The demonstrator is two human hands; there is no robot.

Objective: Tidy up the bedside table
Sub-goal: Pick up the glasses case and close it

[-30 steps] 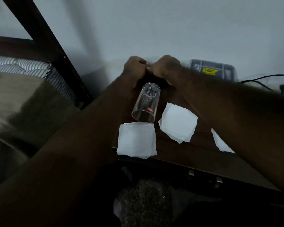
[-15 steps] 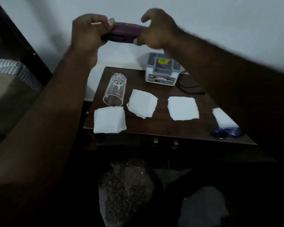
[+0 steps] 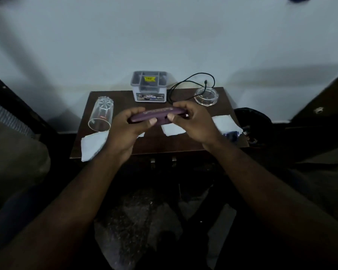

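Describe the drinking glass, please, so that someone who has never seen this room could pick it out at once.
Start at the dark wooden bedside table against the pale wall, then go to its left edge. The drinking glass lies there on its side, open mouth toward the viewer, above a white tissue. It is the only tall clear thing; the round glass dish at the far right is squat.

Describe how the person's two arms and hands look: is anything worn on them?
Both forearms are bare up to the frame's edge; no sleeve shows. The left hand and the right hand wear no glove, and no watch or bracelet shows at the wrists. In this dim light, a ring cannot be made out.
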